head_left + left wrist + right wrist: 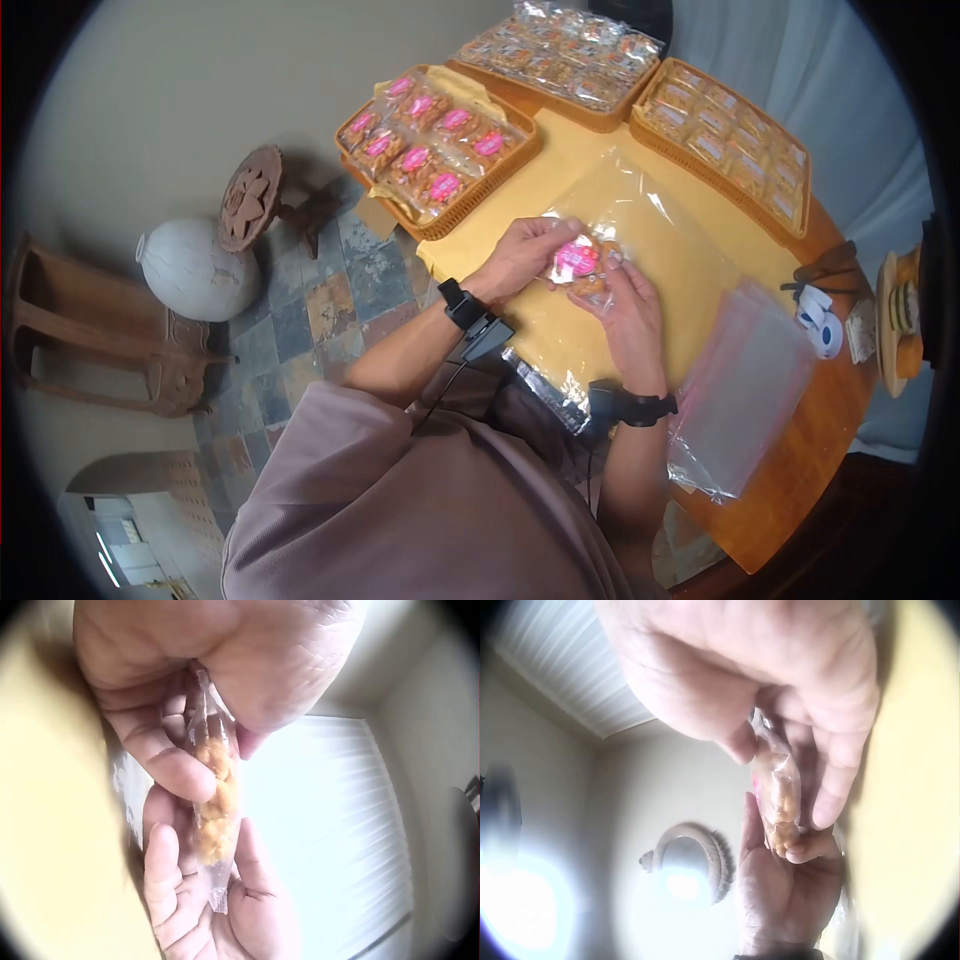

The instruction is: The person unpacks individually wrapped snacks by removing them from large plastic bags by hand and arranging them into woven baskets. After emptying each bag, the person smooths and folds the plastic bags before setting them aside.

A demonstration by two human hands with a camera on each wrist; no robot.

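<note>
Both hands hold one clear snack packet (577, 259) with a bright pink label, above the yellow paper (690, 220). My left hand (522, 258) grips one end, thumb on the label side and fingers behind. At the opposite end my right hand (632, 310) pinches the packet between thumb and fingers. In the left wrist view the packet (217, 799) appears edge-on, with lumpy golden pieces inside and a crimped seal at each end. Under the hands a large clear plastic bag (640, 205) lies on the yellow paper.
A wicker tray (480, 200) of pink-labelled packets stands at the left. Two more trays, one at the back (600, 118) and one at the right (770, 222), hold other packets. Flat clear bags (745, 385) are stacked right, near a white tape roll (825, 335).
</note>
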